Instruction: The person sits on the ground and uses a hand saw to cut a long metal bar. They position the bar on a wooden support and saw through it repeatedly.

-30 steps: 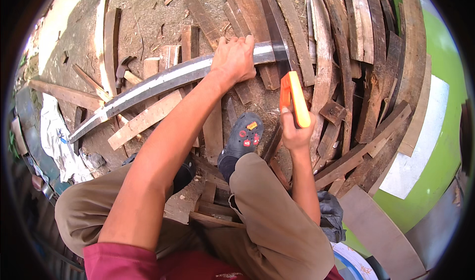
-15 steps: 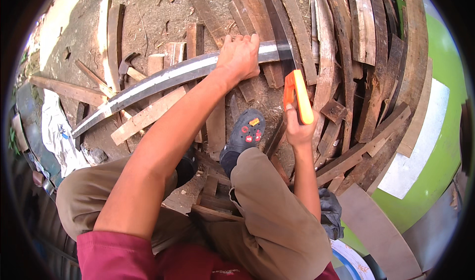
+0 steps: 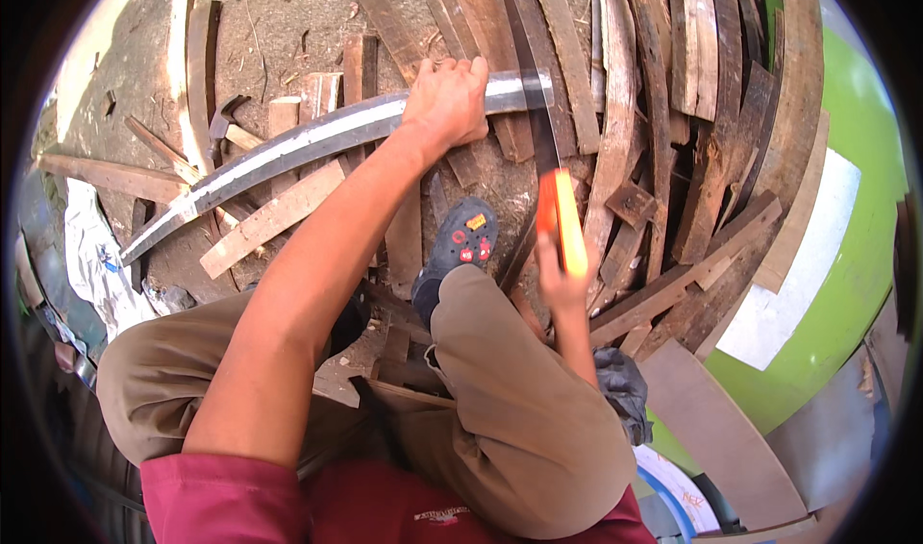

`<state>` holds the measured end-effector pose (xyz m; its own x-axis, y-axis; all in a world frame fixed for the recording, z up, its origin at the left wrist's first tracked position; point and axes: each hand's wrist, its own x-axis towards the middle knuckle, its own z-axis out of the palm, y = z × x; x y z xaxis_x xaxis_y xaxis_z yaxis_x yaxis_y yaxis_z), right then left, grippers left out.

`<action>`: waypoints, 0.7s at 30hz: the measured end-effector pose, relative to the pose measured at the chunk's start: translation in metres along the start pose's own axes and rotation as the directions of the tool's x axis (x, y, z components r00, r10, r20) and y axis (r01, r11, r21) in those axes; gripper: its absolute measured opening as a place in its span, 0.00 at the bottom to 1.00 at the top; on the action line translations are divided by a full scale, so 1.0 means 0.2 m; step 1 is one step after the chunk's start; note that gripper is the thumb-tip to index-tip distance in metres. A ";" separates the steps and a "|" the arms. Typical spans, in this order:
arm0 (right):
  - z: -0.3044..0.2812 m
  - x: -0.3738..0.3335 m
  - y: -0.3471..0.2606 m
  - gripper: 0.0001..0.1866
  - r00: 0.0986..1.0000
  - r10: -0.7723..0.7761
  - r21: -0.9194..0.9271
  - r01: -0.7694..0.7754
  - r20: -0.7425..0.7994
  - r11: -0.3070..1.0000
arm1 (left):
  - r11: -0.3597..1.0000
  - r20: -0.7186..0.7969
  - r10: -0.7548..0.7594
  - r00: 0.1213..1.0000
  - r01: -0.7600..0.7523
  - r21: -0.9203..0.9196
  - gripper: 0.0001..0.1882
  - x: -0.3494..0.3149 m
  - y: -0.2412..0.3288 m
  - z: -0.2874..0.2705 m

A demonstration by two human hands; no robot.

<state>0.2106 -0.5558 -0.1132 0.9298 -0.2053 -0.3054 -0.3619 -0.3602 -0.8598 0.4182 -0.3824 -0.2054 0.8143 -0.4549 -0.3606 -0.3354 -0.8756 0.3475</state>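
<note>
My left hand (image 3: 445, 102) is closed over a long grey board with a white stripe (image 3: 298, 140), near its right end. The board lies across several loose pieces of wood on the ground. In my right hand (image 3: 561, 280) is the orange and yellow handle of a handsaw (image 3: 569, 222), blurred by motion. Its dark blade crosses the board just right of my left hand, close to the board's end. A short piece of the board shows beyond the blade.
Many old wooden planks (image 3: 615, 92) lie piled on the right, beside a green surface (image 3: 846, 236) with a white sheet (image 3: 793, 265). A hammer (image 3: 226, 126) rests at the left near a white cloth (image 3: 91, 256). My shoe (image 3: 457, 251) stands below the board.
The saw and my right hand have been pulled back toward me, so the handle sits farther from the board. My left hand keeps its hold on the board. The whole view has shifted slightly.
</note>
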 end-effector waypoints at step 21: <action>-0.04 -0.12 0.14 0.06 0.994 0.083 0.096 -0.076 -0.069 0.992 | 0.998 0.053 0.059 0.997 -0.060 0.013 0.20 0.06 0.06 -0.02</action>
<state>0.1768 -0.5688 -0.1266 0.8899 -0.2966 -0.3466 -0.4236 -0.2548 -0.8693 0.4259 -0.3977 -0.2026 0.7668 -0.5139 -0.3845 -0.3900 -0.8489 0.3568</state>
